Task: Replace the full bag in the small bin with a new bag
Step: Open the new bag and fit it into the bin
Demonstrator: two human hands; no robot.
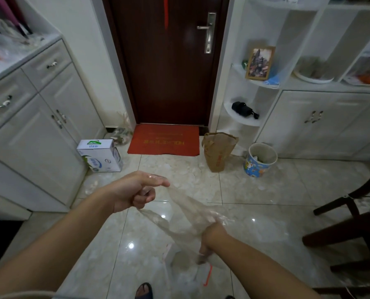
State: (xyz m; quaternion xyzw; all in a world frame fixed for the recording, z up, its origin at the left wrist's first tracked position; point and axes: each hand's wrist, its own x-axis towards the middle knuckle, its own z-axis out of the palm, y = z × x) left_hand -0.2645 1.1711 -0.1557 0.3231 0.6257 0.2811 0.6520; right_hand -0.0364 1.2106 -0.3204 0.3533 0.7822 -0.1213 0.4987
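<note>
**Clear bag stretched between two hands, small bin by the cabinet**

Head view: the left hand is raised over the tiled floor, thumb and forefinger pinched together on one edge of a thin clear plastic bag, the other fingers curled in. The bag runs down and to the right to the right hand, whose fingers are closed around the bunched film; more of the film hangs below that hand, with a thin red strip showing there. Whether anything is inside the bag cannot be told.

The small bin, white inside with a blue patterned outside, stands on the floor well ahead, just beside the white cabinet and near a brown paper bag. Some crumpled matter shows in it. A red doormat lies before the dark door, and a white carton sits at the left cabinet. A sandalled foot shows at the bottom edge.
</note>
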